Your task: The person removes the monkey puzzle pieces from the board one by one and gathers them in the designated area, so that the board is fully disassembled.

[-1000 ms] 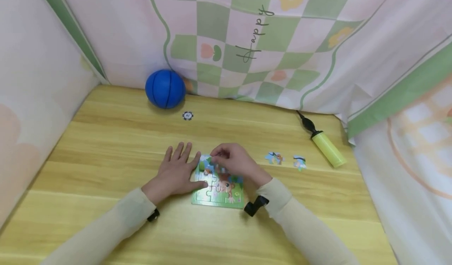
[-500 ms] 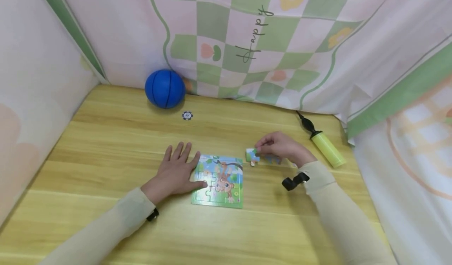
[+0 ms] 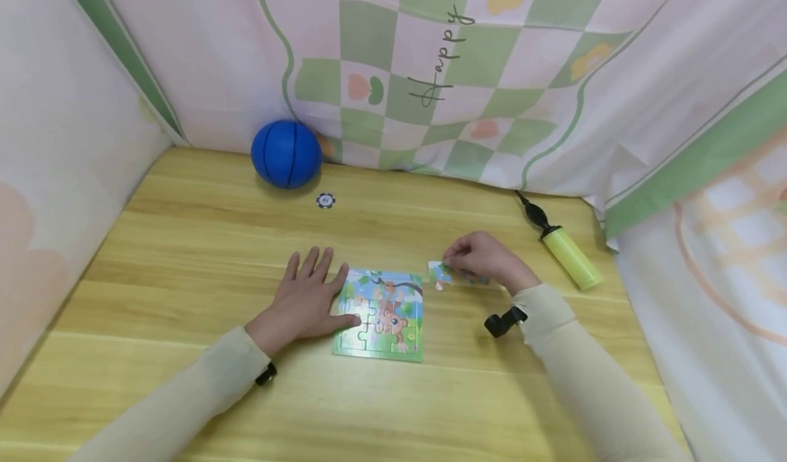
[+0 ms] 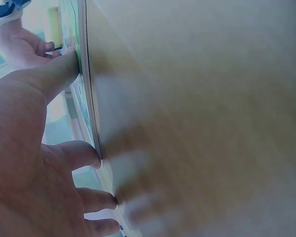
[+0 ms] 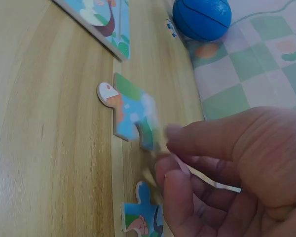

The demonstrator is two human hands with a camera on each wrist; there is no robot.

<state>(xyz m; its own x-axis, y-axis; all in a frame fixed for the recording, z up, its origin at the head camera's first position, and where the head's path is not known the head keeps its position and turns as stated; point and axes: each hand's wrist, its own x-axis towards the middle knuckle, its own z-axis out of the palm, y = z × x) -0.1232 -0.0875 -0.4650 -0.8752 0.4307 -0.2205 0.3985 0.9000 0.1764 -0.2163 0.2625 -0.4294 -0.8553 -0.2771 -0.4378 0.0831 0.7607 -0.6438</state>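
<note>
My left hand point(image 3: 304, 305) lies spread on the table, its thumb over the lower left of a framed jigsaw puzzle point(image 3: 406, 349) with a cartoon animal picture. Right of the frame, a blue and green puzzle piece point(image 5: 128, 111) rests flat on the wood. Just beside its right edge are the loosely bent fingers of my right hand point(image 3: 488, 260); the right wrist view shows a small gap between them and the piece. Another puzzle piece point(image 5: 143, 212) lies under that hand, partly hidden in the head view. Between thumb and forefinger nothing is seen held.
A blue ball point(image 3: 286, 154) stands at the back left, with a round black-and-white chip point(image 3: 326, 201) in front of it. At the right lies a yellow hand pump point(image 3: 572, 257) with a black nozzle. Patterned curtain point(image 3: 369, 38) hangs behind the wooden table point(image 3: 246, 209).
From above the puzzle frame, my right hand has moved right with a piece and let it go on the table. The picture inside the frame is uncovered. My left hand has stayed put.
</note>
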